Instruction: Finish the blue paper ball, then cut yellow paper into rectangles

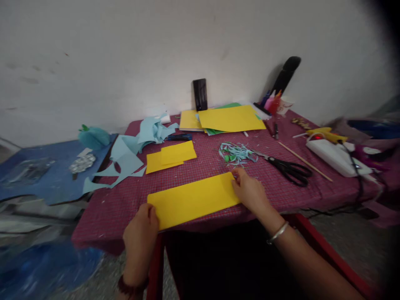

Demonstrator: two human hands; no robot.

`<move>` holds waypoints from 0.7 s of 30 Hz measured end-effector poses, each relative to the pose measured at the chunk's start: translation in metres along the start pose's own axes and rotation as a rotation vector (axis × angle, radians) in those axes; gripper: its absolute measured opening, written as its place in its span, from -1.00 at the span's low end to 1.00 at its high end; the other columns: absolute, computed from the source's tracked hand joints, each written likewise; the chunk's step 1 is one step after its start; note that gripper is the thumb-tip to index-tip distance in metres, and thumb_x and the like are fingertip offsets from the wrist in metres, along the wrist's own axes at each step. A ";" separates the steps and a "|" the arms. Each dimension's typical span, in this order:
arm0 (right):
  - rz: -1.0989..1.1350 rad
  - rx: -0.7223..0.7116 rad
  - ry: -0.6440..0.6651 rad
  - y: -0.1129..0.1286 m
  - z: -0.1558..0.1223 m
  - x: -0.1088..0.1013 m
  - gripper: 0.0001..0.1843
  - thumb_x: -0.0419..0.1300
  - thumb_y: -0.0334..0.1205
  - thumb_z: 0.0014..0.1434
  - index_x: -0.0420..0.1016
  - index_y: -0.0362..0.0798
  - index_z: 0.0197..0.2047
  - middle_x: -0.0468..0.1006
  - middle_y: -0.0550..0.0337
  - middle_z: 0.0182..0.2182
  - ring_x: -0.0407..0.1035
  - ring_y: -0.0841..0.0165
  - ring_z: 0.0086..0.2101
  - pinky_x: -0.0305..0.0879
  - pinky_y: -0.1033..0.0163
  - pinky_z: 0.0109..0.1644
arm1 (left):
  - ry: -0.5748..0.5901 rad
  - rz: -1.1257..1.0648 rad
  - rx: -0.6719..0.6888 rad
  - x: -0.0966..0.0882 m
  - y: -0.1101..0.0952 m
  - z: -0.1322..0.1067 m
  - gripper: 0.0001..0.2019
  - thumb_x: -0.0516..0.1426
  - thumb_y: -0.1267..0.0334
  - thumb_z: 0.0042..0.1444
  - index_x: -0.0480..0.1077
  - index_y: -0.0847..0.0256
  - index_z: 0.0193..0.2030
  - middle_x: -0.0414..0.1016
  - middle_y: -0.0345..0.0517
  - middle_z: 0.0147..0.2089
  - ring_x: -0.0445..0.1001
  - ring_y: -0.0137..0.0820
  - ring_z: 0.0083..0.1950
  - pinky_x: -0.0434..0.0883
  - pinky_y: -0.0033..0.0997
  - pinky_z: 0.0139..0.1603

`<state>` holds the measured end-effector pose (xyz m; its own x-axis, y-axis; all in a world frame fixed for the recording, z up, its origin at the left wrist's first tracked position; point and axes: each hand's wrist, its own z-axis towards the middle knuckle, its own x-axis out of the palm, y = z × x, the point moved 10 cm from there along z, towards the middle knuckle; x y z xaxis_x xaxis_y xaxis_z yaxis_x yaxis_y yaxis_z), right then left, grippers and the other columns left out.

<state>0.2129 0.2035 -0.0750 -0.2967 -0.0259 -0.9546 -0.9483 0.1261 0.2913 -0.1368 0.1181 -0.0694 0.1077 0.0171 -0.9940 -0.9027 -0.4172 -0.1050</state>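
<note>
A long yellow paper strip (194, 201) stretches between my two hands at the near edge of the table. My left hand (142, 231) is closed on its left end, thumb on top. At the opposite end, my right hand (248, 189) pinches the upper right corner. Two smaller yellow paper pieces (178, 153) lie overlapping just beyond the strip. Black-handled scissors (286, 168) rest to the right of my right hand, their blades pointing at a small heap of light blue and green paper shreds (237, 154).
Light blue paper scraps (125, 156) spread over the table's left side. Yellow sheets (233, 118) are stacked at the back, near a black phone (200, 94) leaning on the wall. A wooden stick (304, 161) and a white power strip (333, 157) with cables lie right.
</note>
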 end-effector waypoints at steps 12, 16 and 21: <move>-0.006 0.001 -0.002 0.001 0.001 -0.001 -0.63 0.04 -0.20 0.25 0.30 -0.02 0.12 0.62 0.05 -0.30 0.53 0.14 -0.30 0.19 0.23 -0.33 | -0.038 -0.021 0.015 -0.002 -0.002 -0.003 -0.81 -0.07 0.21 0.29 0.34 0.17 -0.20 0.51 -0.11 -0.40 0.50 -0.32 -0.39 0.04 -0.41 -0.45; -0.017 -0.020 -0.018 0.004 0.001 -0.002 -0.63 0.04 -0.22 0.25 0.30 -0.02 0.13 0.61 0.04 -0.31 0.53 0.14 -0.30 0.20 0.23 -0.32 | -0.021 -0.001 0.025 -0.003 -0.004 -0.002 -0.80 -0.09 0.20 0.30 0.32 0.16 -0.19 0.50 -0.11 -0.41 0.50 -0.30 -0.39 0.02 -0.40 -0.46; -0.019 -0.011 -0.013 0.003 0.000 -0.001 -0.64 0.03 -0.21 0.26 0.31 0.00 0.12 0.62 0.04 -0.30 0.53 0.13 -0.29 0.21 0.22 -0.31 | 0.018 0.056 0.041 -0.003 -0.006 0.001 -0.79 -0.10 0.19 0.30 0.30 0.16 -0.21 0.51 -0.09 -0.41 0.52 -0.28 -0.38 0.01 -0.39 -0.48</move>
<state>0.2101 0.2035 -0.0734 -0.2769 -0.0151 -0.9608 -0.9550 0.1148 0.2734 -0.1325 0.1218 -0.0659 0.0641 -0.0221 -0.9977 -0.9237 -0.3797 -0.0509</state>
